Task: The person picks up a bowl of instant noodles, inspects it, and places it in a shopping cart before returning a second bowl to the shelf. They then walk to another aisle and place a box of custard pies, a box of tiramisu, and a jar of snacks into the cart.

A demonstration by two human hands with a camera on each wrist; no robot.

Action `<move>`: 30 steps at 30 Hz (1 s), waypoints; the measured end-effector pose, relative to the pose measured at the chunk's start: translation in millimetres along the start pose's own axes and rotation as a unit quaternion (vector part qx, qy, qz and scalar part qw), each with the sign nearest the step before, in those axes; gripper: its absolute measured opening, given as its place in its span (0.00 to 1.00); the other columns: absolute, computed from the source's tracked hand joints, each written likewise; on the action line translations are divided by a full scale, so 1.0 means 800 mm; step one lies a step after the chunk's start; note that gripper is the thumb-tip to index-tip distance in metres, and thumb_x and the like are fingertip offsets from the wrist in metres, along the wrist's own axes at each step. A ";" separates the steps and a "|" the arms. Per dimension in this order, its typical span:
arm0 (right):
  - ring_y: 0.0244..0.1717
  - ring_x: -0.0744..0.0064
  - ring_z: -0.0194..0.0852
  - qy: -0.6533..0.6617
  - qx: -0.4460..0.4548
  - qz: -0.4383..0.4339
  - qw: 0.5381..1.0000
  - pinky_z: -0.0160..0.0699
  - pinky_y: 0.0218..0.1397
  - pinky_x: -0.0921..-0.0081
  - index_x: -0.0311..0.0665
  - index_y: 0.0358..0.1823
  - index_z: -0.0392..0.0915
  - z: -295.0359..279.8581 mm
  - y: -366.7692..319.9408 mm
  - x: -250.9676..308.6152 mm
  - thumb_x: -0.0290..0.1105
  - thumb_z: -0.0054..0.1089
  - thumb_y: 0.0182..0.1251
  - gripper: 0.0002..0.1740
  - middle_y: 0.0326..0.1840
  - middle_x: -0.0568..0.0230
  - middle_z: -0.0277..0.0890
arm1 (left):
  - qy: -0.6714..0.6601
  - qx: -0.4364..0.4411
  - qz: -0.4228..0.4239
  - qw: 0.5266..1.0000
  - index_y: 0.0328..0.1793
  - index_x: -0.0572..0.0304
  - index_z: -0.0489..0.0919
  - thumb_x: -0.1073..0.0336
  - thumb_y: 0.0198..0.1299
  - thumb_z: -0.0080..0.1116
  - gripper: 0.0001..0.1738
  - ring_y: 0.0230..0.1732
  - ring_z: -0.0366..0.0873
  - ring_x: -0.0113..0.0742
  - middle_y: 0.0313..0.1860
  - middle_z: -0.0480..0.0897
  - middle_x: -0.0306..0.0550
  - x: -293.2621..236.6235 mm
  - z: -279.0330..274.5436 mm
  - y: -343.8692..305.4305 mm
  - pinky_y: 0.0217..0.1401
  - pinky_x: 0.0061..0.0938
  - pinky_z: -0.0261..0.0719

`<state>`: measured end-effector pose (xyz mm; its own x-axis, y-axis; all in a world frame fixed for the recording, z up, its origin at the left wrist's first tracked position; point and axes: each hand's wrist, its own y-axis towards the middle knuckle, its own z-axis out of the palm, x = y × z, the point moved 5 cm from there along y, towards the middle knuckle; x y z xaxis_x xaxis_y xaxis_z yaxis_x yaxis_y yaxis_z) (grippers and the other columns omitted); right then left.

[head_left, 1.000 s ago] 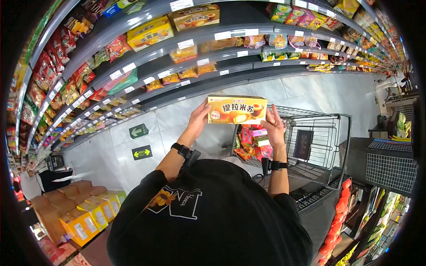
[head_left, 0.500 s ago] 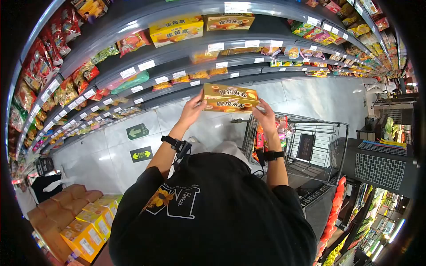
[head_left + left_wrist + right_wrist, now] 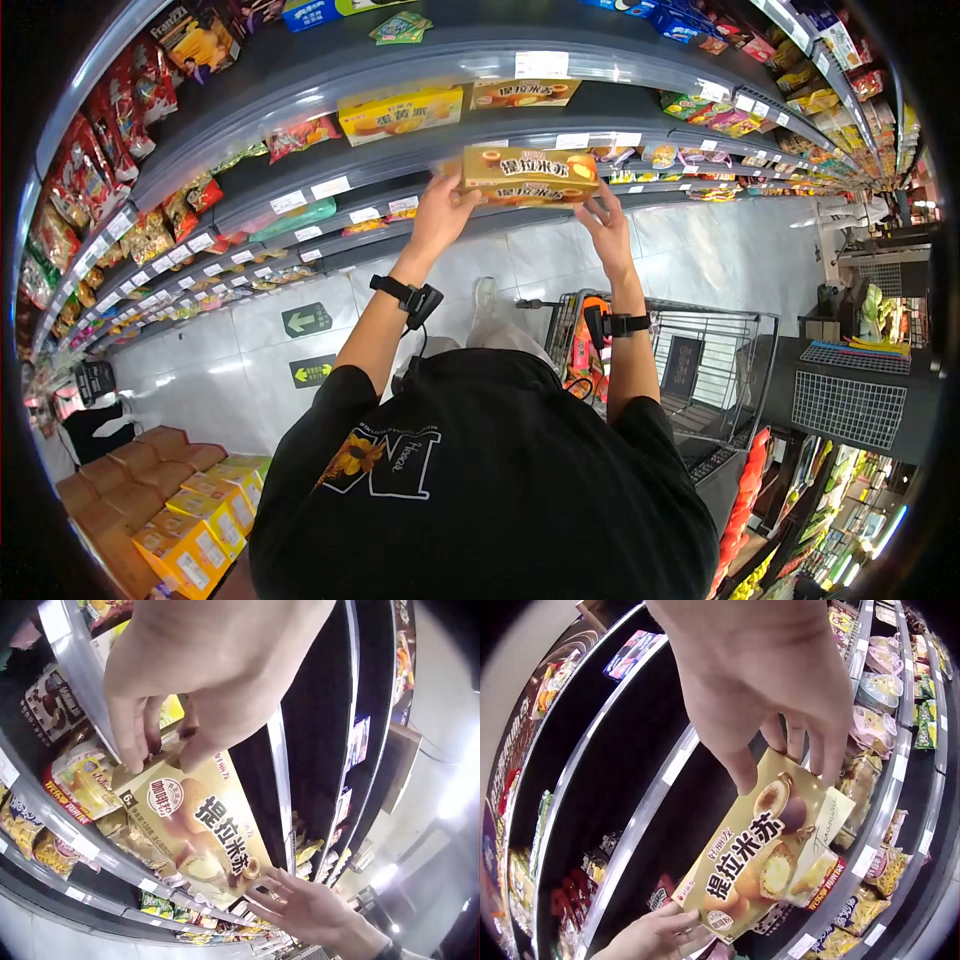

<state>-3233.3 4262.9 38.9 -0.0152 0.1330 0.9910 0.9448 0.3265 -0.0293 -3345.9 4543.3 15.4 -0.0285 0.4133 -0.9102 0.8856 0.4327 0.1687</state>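
A gold snack-cake box (image 3: 530,170) with dark Chinese lettering is held up in front of the shelves, one hand at each end. My left hand (image 3: 440,212) grips its left end; in the left wrist view thumb and fingers pinch a corner of the box (image 3: 202,825). At the other end is my right hand (image 3: 608,232), and in the right wrist view its thumb (image 3: 741,776) lies on the front face with the fingers partly hidden behind. On the shelf beyond stand a similar gold box (image 3: 525,93) and a yellow box (image 3: 400,115).
Curved tiers of shelves (image 3: 330,187) with price tags and bagged snacks span the far side. A wire shopping cart (image 3: 715,335) holding red packages stands at the right. Brown cartons (image 3: 150,460) and yellow boxes (image 3: 190,545) are stacked at the lower left.
Both hands have carried the gold box away from the body, up in the head view toward the shelves. It has tilted, so two of its printed faces now show instead of one.
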 end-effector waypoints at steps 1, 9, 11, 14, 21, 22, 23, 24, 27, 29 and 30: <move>0.78 0.54 0.60 0.023 -0.001 -0.008 1.000 0.72 0.71 0.66 0.36 0.77 0.62 0.001 0.019 0.006 0.24 0.68 0.67 0.38 0.75 0.56 0.64 | 0.003 -0.005 0.010 1.000 0.75 0.47 0.72 0.60 0.61 0.67 0.35 0.44 0.82 0.48 0.45 0.81 0.56 -0.010 0.005 0.018 0.51 0.37 0.80; 0.69 0.63 0.70 0.039 -0.028 -0.052 0.997 0.73 0.57 0.75 0.37 0.74 0.66 -0.002 0.179 0.009 0.31 0.68 0.68 0.35 0.66 0.59 0.74 | 0.037 -0.040 -0.043 0.998 0.73 0.57 0.71 0.56 0.61 0.66 0.35 0.51 0.81 0.56 0.47 0.83 0.62 -0.041 0.045 0.129 0.53 0.41 0.80; 0.71 0.53 0.69 0.046 0.004 0.001 0.999 0.74 0.66 0.67 0.30 0.74 0.64 -0.004 0.223 -0.019 0.35 0.71 0.65 0.39 0.72 0.52 0.67 | -0.001 -0.031 -0.121 0.992 0.66 0.64 0.73 0.55 0.62 0.66 0.31 0.56 0.80 0.60 0.50 0.82 0.64 -0.028 0.062 0.142 0.56 0.44 0.79; 0.61 0.61 0.75 0.055 -0.015 -0.030 0.998 0.76 0.62 0.68 0.30 0.71 0.67 0.006 0.262 -0.042 0.35 0.71 0.66 0.36 0.64 0.53 0.73 | 0.043 -0.100 -0.061 0.992 0.64 0.66 0.74 0.56 0.62 0.66 0.29 0.57 0.79 0.62 0.53 0.81 0.66 -0.026 0.077 0.156 0.59 0.45 0.78; 0.54 0.66 0.78 0.014 -0.041 -0.059 0.997 0.75 0.59 0.71 0.25 0.59 0.72 -0.002 0.333 -0.090 0.40 0.73 0.64 0.31 0.54 0.53 0.79 | -0.023 -0.110 -0.050 0.992 0.65 0.66 0.71 0.59 0.63 0.66 0.28 0.57 0.80 0.59 0.54 0.81 0.62 0.020 0.096 0.173 0.61 0.44 0.77; 0.55 0.66 0.78 0.015 -0.034 -0.048 0.998 0.75 0.60 0.71 0.26 0.59 0.73 -0.002 0.337 -0.086 0.41 0.73 0.63 0.31 0.54 0.52 0.79 | -0.041 -0.114 -0.046 0.992 0.65 0.67 0.71 0.60 0.63 0.66 0.28 0.56 0.81 0.57 0.54 0.82 0.61 0.025 0.099 0.173 0.60 0.43 0.78; 0.56 0.65 0.77 0.016 -0.029 -0.037 0.999 0.74 0.61 0.70 0.26 0.59 0.73 -0.004 0.340 -0.077 0.41 0.73 0.63 0.32 0.55 0.51 0.79 | -0.067 -0.114 -0.040 0.990 0.66 0.67 0.70 0.61 0.63 0.66 0.29 0.56 0.82 0.55 0.54 0.82 0.59 0.038 0.108 0.171 0.59 0.42 0.79; 0.56 0.64 0.77 0.016 -0.024 -0.026 0.999 0.73 0.61 0.70 0.27 0.60 0.73 -0.004 0.342 -0.069 0.42 0.73 0.63 0.32 0.56 0.51 0.79 | -0.094 -0.114 -0.033 0.989 0.67 0.67 0.69 0.62 0.63 0.66 0.29 0.55 0.83 0.52 0.54 0.82 0.57 0.050 0.115 0.171 0.57 0.40 0.80; 0.59 0.60 0.77 0.020 0.001 -0.038 0.999 0.70 0.65 0.71 0.28 0.61 0.73 0.015 0.336 -0.049 0.42 0.72 0.63 0.33 0.58 0.50 0.80 | -0.129 -0.109 -0.056 0.984 0.77 0.68 0.55 0.67 0.66 0.64 0.39 0.57 0.84 0.41 0.54 0.83 0.52 0.017 0.117 0.162 0.54 0.34 0.84; 0.61 0.58 0.77 -0.033 0.026 0.001 0.999 0.70 0.65 0.71 0.29 0.63 0.74 0.025 0.343 -0.059 0.48 0.74 0.60 0.37 0.59 0.50 0.80 | -0.169 -0.101 -0.073 0.978 0.78 0.65 0.52 0.69 0.66 0.63 0.40 0.61 0.79 0.40 0.59 0.79 0.52 0.012 0.118 0.157 0.57 0.34 0.84; 0.61 0.58 0.77 -0.045 0.035 0.019 0.998 0.70 0.66 0.71 0.30 0.64 0.74 0.028 0.347 -0.066 0.50 0.75 0.59 0.39 0.60 0.51 0.80 | -0.194 -0.092 -0.081 0.973 0.77 0.62 0.52 0.71 0.67 0.62 0.39 0.65 0.75 0.40 0.63 0.75 0.52 0.011 0.116 0.154 0.60 0.35 0.83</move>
<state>-2977.5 4367.6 -24.2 -0.0125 0.2283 0.9735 0.9200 0.3840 -0.0783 -3193.8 4526.1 -7.2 0.0481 0.0090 -0.9988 0.7845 0.6186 0.0434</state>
